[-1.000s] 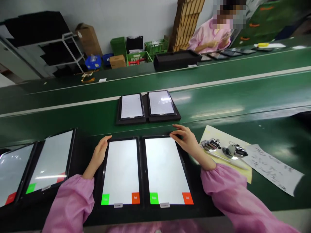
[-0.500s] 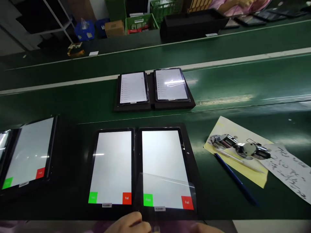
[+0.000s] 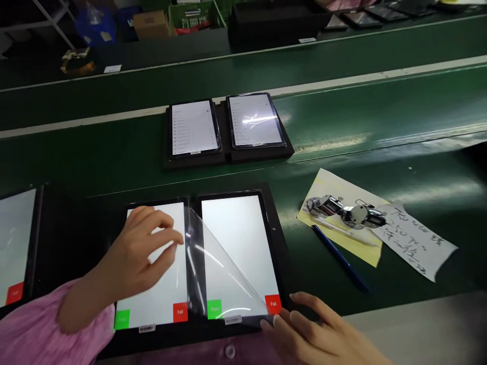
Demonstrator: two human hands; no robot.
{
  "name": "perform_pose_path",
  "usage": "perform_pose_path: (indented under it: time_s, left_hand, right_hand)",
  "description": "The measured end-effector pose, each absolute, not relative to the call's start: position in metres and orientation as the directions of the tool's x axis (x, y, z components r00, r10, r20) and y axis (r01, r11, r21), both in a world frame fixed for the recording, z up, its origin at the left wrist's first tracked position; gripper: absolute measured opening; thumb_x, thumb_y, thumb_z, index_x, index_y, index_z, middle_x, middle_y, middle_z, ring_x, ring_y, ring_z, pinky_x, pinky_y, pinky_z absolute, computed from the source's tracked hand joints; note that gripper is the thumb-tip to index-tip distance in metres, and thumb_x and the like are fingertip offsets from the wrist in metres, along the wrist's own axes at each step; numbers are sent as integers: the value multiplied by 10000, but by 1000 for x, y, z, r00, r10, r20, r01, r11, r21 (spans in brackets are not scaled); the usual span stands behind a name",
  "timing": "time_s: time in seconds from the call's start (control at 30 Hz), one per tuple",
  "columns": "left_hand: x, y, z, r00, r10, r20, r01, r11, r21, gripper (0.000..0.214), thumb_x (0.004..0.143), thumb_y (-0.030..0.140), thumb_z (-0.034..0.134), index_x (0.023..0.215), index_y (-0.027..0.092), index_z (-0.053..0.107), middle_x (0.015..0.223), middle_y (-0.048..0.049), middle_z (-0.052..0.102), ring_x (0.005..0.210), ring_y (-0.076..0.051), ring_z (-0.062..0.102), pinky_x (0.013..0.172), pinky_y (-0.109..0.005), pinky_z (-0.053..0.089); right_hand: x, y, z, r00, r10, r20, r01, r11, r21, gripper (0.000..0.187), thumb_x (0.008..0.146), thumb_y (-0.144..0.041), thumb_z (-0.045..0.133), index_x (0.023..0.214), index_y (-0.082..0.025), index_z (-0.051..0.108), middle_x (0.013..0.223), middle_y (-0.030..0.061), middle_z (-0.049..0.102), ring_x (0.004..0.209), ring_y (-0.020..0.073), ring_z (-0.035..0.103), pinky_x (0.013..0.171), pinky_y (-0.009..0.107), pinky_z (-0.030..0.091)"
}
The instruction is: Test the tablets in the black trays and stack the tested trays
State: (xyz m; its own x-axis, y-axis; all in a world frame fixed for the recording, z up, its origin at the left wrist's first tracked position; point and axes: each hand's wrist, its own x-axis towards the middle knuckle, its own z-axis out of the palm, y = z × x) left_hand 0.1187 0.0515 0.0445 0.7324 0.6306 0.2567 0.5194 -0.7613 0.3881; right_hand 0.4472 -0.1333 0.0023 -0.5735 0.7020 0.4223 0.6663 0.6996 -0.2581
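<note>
Two tablets with lit white screens lie side by side in a black tray before me. My left hand pinches the upper corner of a clear protective film above the left tablet. The film slants down across the right tablet. My right hand holds the film's lower right corner down at that tablet's bottom edge, near the red Fail button. Each screen shows a green button and a red button at the bottom.
A second tray with two lit tablets sits further out on the green belt. To the right lie a yellow paper with metal clips, a blue pen and a handwritten note. Another tablet is at the left edge. Bins stand behind.
My hands left the tablets' top corners, dropped to the near edge with a film, and now hold the film stretched over the right tablet. The view has tilted downward.
</note>
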Motion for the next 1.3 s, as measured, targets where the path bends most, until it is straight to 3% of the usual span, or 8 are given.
perform_pose_path:
  time_s: [0.13, 0.23, 0.4, 0.53, 0.63, 0.73, 1.13, 1.3]
  left_hand:
    - [158, 76, 21, 767, 630, 125, 558, -750, 356, 487, 1112, 172, 389, 1589, 260, 433, 1126, -21, 788, 1057, -192, 744, 1261, -659, 354]
    - [161, 86, 21, 763, 640, 98, 585, -746, 316, 566, 1128, 197, 333, 1687, 255, 268, 1269, -54, 778, 1152, -203, 749, 1296, -657, 328]
    - [122, 41, 41, 556, 750, 358, 706, -654, 272, 255, 1081, 338, 576, 1310, 234, 622, 1139, -50, 763, 1047, -210, 745, 1252, -521, 433]
    - [117, -39, 23, 680, 680, 275, 609, -732, 305, 236, 1022, 421, 698, 888, 231, 658, 871, -5, 648, 869, -181, 660, 1306, -524, 286]
    - [132, -78, -2, 630, 708, 319, 632, -706, 320, 359, 1044, 339, 672, 726, 204, 576, 769, 16, 586, 778, -148, 579, 1323, -531, 231]
    - [141, -87, -14, 590, 726, 353, 657, -686, 313, 381, 1013, 303, 725, 691, 194, 555, 741, 24, 568, 779, -143, 549, 1311, -543, 246]
    - [158, -90, -18, 571, 720, 393, 697, -679, 232, 415, 1002, 355, 742, 662, 187, 575, 701, 21, 572, 776, -151, 535, 1313, -578, 194]
    - [142, -60, 0, 589, 747, 309, 676, -665, 317, 396, 1009, 458, 715, 708, 226, 601, 760, 9, 620, 809, -190, 602, 1306, -599, 211]
  right_hand:
    - [450, -89, 9, -588, 675, 446, 658, 720, -222, 344, 1075, -59, 468, 973, -166, 778, 991, 15, 720, 845, 164, 531, 925, 408, 480]
    - [451, -28, 1, -519, 699, 493, 618, 704, -349, 223, 1055, -171, 614, 958, -249, 799, 1009, 37, 729, 920, 215, 555, 836, 401, 452]
    - [461, 61, -28, -33, 895, 444, 499, 400, -769, 72, 941, -275, 763, 887, -235, 737, 991, 42, 747, 912, 221, 662, 834, 388, 481]
    - [463, 78, -41, 114, 924, 365, 422, 288, -860, 106, 996, -322, 657, 954, -229, 626, 795, -7, 680, 675, 170, 635, 612, 310, 452]
    - [463, 74, -46, 136, 927, 350, 405, 270, -873, 104, 959, -326, 677, 932, -240, 627, 833, 2, 691, 775, 189, 656, 702, 336, 479]
    - [463, 72, -50, 132, 931, 341, 375, 272, -886, 116, 918, -332, 709, 901, -246, 634, 864, 12, 705, 898, 217, 673, 817, 373, 495]
    - [466, 83, -65, 246, 936, 250, 146, 219, -965, 261, 911, -473, 734, 916, -263, 580, 777, -18, 721, 766, 195, 738, 700, 349, 526]
    - [464, 84, -67, 271, 938, 215, 119, 189, -975, 258, 888, -466, 730, 896, -259, 576, 763, -19, 715, 752, 199, 743, 688, 346, 529]
